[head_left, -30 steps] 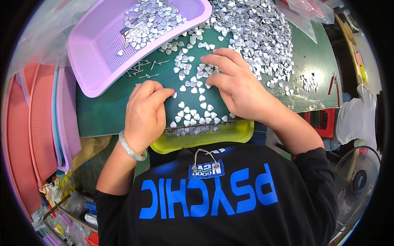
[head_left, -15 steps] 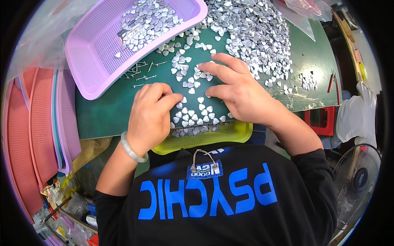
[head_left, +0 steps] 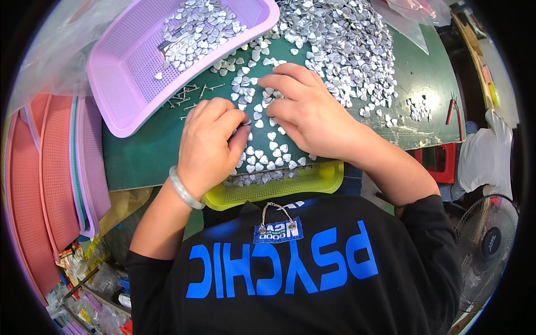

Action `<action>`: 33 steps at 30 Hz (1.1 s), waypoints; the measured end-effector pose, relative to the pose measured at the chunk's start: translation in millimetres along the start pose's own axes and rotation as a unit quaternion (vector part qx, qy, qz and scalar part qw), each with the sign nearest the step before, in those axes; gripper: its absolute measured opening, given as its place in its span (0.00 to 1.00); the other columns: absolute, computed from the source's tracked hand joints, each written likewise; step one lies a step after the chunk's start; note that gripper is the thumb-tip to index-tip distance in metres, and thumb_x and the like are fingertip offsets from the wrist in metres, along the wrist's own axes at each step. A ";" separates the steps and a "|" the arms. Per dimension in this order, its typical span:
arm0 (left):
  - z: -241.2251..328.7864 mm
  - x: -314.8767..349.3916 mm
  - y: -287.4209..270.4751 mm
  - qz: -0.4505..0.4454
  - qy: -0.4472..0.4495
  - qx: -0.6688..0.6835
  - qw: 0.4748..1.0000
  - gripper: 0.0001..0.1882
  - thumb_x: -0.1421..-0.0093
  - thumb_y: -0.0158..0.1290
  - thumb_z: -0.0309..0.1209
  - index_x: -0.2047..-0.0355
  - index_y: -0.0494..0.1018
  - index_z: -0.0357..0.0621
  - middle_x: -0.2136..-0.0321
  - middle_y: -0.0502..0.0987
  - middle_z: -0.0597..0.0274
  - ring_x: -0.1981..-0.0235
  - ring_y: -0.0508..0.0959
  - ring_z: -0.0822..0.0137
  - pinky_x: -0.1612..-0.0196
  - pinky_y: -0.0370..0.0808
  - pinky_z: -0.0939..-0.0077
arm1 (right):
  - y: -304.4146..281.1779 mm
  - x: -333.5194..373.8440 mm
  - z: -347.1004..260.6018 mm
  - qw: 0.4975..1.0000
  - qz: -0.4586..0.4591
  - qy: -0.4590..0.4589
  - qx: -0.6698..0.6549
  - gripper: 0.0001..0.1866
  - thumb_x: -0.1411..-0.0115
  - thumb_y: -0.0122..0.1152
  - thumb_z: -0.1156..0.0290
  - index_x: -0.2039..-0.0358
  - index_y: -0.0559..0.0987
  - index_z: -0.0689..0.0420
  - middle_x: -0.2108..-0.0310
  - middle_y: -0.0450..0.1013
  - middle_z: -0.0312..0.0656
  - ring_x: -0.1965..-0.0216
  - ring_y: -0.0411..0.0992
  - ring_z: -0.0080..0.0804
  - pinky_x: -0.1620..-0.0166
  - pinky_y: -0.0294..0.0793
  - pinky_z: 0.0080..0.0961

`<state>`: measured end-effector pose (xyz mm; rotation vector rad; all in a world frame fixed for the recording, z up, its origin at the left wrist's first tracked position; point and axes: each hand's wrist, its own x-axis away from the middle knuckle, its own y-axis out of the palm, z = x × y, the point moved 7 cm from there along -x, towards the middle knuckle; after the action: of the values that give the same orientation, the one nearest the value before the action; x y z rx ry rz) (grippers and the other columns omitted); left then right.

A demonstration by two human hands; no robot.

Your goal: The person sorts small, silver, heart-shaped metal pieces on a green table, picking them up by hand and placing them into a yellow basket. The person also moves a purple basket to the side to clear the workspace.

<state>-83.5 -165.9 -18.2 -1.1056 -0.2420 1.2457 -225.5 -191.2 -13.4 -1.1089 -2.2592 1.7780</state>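
Small silvery heart-shaped pieces (head_left: 259,158) lie scattered over the green tabletop (head_left: 145,159) between my hands. My left hand (head_left: 209,139) has thumb and forefinger drawn together at the edge of these hearts, with what looks like one heart piece between the tips, mostly hidden. My right hand (head_left: 310,109) rests across from it, fingers apart and bent down onto several hearts, holding none that I can make out. Under the table's near edge a yellow-green basket (head_left: 312,184) contains more hearts. Thin metal pins (head_left: 187,97) lie beyond my left hand.
A lilac basket (head_left: 109,106) partly filled with hearts stands at the far left. A large heap of hearts (head_left: 346,42) covers the far side. Red-handled pliers (head_left: 450,111) lie at the right edge. Stacked baskets (head_left: 58,173) stand left, a fan (head_left: 488,245) right.
My left hand has moved slightly away from me, its thumb and forefinger closing at a heart. The right hand has shifted left, its fingers drawn in a little over the hearts.
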 end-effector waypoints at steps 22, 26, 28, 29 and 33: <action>-13.1 2.8 -4.5 0.002 -0.060 -0.007 0.998 0.05 0.45 0.56 0.22 0.67 0.79 0.39 0.73 0.72 0.56 0.69 0.74 0.53 0.64 0.71 0.62 | -3.7 -22.5 30.0 0.959 -0.015 0.156 -0.235 0.05 0.40 0.62 0.73 0.70 0.82 0.60 0.55 0.76 0.41 0.51 0.69 0.37 0.45 0.66 0.32; -12.7 2.9 -3.9 -0.004 -0.058 0.000 0.998 0.06 0.46 0.56 0.22 0.67 0.79 0.39 0.72 0.74 0.56 0.68 0.74 0.52 0.63 0.71 0.61 | -32.1 -36.2 21.9 0.964 0.038 0.113 -0.239 0.05 0.39 0.61 0.74 0.70 0.81 0.61 0.60 0.77 0.40 0.58 0.73 0.31 0.52 0.70 0.27; -13.2 4.6 -5.0 0.002 -0.058 -0.004 0.998 0.07 0.44 0.54 0.20 0.65 0.79 0.37 0.72 0.74 0.54 0.68 0.75 0.52 0.63 0.72 0.64 | -57.0 -48.9 8.4 0.970 0.094 0.060 -0.216 0.05 0.39 0.61 0.75 0.70 0.80 0.61 0.62 0.77 0.39 0.63 0.75 0.27 0.57 0.72 0.22; -12.6 4.9 -5.7 0.003 -0.056 -0.004 0.998 0.08 0.44 0.54 0.20 0.64 0.79 0.37 0.71 0.74 0.53 0.68 0.75 0.52 0.63 0.73 0.65 | -70.6 -56.4 4.7 0.977 0.137 0.031 -0.158 0.03 0.39 0.61 0.75 0.68 0.80 0.61 0.63 0.77 0.38 0.64 0.75 0.25 0.58 0.72 0.21; -14.7 7.6 -9.5 0.012 -0.077 -0.012 0.997 0.09 0.44 0.52 0.18 0.63 0.79 0.37 0.70 0.75 0.53 0.67 0.75 0.52 0.62 0.73 0.65 | -85.9 -81.9 16.9 0.975 0.208 0.009 -0.079 0.06 0.42 0.60 0.75 0.67 0.80 0.63 0.66 0.76 0.49 0.60 0.74 0.50 0.57 0.72 0.38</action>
<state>-64.7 -166.5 -21.1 -1.0369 -0.3611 1.3549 -215.0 -257.7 85.8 -1.7299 -2.3201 1.7190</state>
